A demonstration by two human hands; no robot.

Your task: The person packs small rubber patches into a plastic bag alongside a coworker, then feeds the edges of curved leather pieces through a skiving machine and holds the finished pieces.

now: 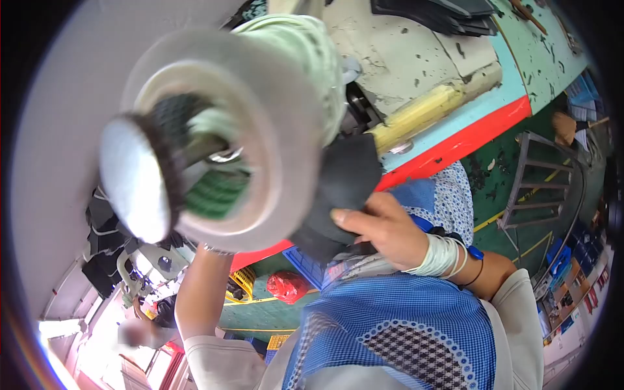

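Observation:
My right hand (387, 227), with pale cords wound round its wrist, pinches a black flat piece (344, 188) between thumb and fingers. The piece lies beside the machine, at the near edge of the table. In front of it stands a large, blurred machine part, a translucent ring (286, 156) with a shiny metal disc (133, 179) on its left. Of my left arm only the forearm shows, rising behind this ring; the left hand itself is hidden. A coil of pale green cord (305, 58) sits behind the ring.
The table has a red edge (455, 140) and a worn yellow roll (422, 114). Black sheets (442, 13) are stacked at its back. A red bag (287, 286), a yellow basket (242, 283) and a metal rack (536, 179) stand on the green floor. Another person's hand (564, 128) shows at far right.

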